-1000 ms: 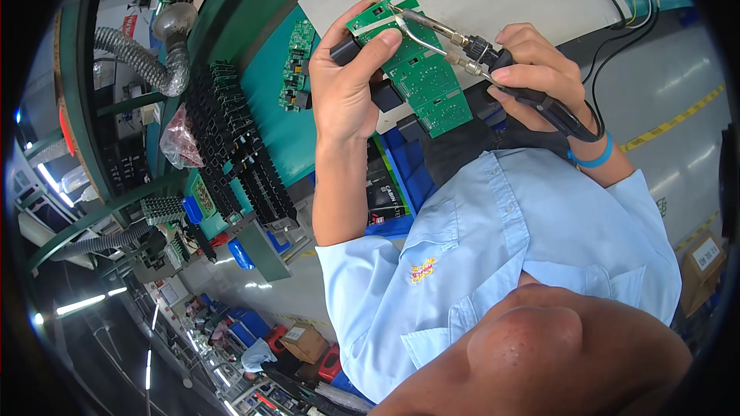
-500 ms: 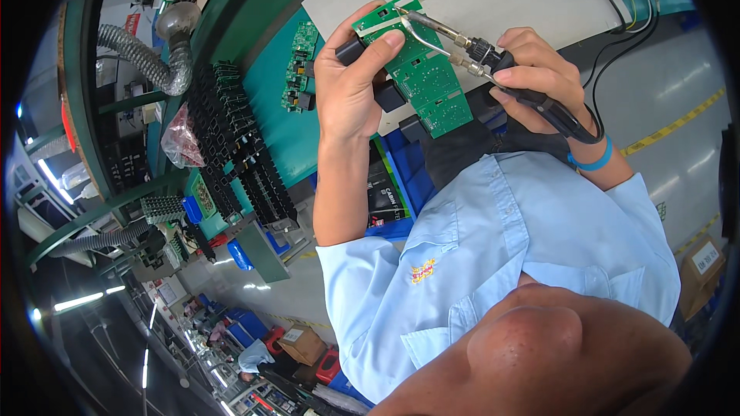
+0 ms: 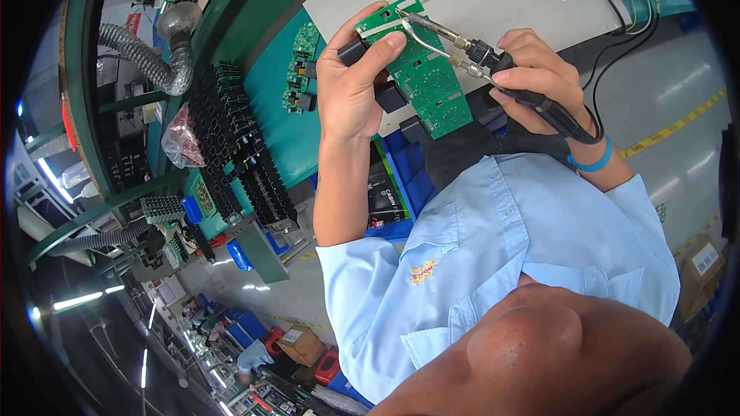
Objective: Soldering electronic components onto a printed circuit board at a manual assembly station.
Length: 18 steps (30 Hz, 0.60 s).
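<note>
My left hand (image 3: 354, 69) grips a green circuit board (image 3: 428, 81) near one end, thumb on its face and fingers behind. Black block-shaped parts stick out from the board's far side, next to my palm. In my right hand (image 3: 539, 81) is a soldering iron (image 3: 482, 52) with a black handle, a metal shaft and a thin curved metal tube running beside the shaft. Its tip meets or hovers just over the upper end of the board, close to my left thumb; actual contact cannot be made out. A blue band circles my right wrist.
Another populated circuit board (image 3: 301, 69) lies on the green bench mat (image 3: 266, 69). Rows of black parts (image 3: 243, 142) stand left of it. A white sheet (image 3: 493, 0) covers the bench ahead. Blue bins (image 3: 412, 173) sit below the board. A flexible silver duct (image 3: 139, 54) hangs at left.
Almost nothing differs. The circuit board and my left hand have shifted very slightly, with the soldering iron staying at the same end of the board.
</note>
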Tool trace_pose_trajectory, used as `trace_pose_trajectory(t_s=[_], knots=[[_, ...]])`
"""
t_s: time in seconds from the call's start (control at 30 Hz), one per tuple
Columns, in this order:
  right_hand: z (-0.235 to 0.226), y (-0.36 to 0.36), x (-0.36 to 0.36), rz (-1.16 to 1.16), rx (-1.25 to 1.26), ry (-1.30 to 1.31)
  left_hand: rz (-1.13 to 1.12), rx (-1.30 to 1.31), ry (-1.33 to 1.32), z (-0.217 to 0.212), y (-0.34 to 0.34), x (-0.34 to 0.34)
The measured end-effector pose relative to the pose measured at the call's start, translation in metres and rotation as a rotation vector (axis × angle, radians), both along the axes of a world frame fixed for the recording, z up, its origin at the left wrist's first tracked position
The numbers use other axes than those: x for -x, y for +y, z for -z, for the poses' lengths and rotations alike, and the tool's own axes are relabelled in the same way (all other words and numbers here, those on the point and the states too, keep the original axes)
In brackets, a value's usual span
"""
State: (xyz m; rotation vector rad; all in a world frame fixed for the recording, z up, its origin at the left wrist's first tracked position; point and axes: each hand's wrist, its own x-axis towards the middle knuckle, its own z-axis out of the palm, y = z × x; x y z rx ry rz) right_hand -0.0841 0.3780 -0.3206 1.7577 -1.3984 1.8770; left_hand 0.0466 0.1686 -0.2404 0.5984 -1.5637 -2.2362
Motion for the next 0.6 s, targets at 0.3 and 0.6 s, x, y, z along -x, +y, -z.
trace_pose_trajectory(t_s=[0.3, 0.6], knots=[[-0.002, 0.000, 0.002, -0.007, -0.010, -0.003, 0.000, 0.014, -0.012, 0.001, -0.002, 0.003], [0.008, 0.015, 0.048, 0.577, -0.100, -0.279, -0.035, -0.032, -0.039, 0.008, -0.007, 0.003]])
